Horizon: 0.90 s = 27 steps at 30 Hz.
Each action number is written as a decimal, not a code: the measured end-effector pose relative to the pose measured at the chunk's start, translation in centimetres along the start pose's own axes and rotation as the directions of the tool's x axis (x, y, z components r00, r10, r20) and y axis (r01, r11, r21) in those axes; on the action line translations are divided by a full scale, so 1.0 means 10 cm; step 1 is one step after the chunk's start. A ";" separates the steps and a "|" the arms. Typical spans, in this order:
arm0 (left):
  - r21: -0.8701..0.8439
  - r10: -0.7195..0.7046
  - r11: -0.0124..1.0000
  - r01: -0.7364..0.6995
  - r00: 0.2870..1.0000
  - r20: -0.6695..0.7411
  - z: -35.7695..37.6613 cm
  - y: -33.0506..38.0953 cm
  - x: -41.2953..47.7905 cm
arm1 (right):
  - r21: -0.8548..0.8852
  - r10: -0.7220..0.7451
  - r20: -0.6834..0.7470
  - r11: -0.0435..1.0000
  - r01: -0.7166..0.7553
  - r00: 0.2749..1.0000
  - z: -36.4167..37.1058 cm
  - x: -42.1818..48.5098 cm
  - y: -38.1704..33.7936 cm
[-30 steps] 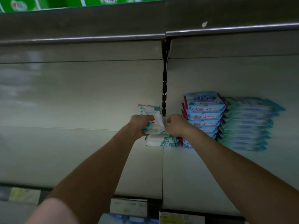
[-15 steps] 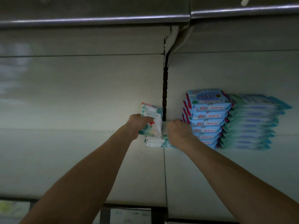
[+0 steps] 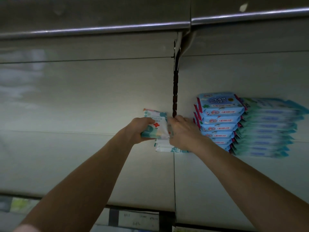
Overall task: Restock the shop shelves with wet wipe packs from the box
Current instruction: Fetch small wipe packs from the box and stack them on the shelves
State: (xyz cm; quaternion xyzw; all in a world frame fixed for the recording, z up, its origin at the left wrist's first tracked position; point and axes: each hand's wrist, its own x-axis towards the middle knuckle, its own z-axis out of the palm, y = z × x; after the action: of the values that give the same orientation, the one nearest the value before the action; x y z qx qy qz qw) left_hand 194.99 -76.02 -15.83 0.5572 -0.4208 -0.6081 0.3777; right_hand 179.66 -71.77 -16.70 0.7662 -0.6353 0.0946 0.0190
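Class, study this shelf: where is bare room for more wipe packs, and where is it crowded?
Free: the shelf left of the short stack, and the strip in front of it. Crowded: right of it the blue stack and teal stack abut; the left hand and right hand hold a pack above it.

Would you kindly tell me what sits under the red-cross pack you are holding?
A short stack of white packs with teal leaf print lies on the shelf beneath the red-cross pack. The right hand covers the stack's right part, so its full count is hidden.
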 end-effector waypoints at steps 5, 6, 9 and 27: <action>-0.047 -0.017 0.999 0.021 0.997 0.077 0.03 0.07 -0.09 | 0.199 -0.117 0.088 0.975 0.098 0.989 -0.12 -0.06 -0.06; -0.005 -0.017 1.000 0.017 0.997 0.078 0.01 0.08 -0.10 | 0.376 -0.093 0.081 0.925 0.056 0.992 -0.17 -0.06 -0.07; 0.182 0.005 0.983 -0.032 0.990 0.144 -0.08 0.12 -0.15 | 0.583 0.006 0.010 0.812 -0.011 1.000 -0.33 -0.02 -0.01; 0.256 0.094 0.964 -0.069 0.992 -0.088 0.29 0.02 -0.02 | 0.268 0.229 0.143 0.928 -0.260 0.963 -0.23 0.08 0.09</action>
State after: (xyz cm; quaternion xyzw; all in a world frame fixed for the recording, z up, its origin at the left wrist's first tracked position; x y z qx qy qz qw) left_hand 192.09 -75.66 -15.50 0.6126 -0.4980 -0.5049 0.3490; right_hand 178.67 -72.40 -14.41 0.6798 -0.7057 0.1447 -0.1380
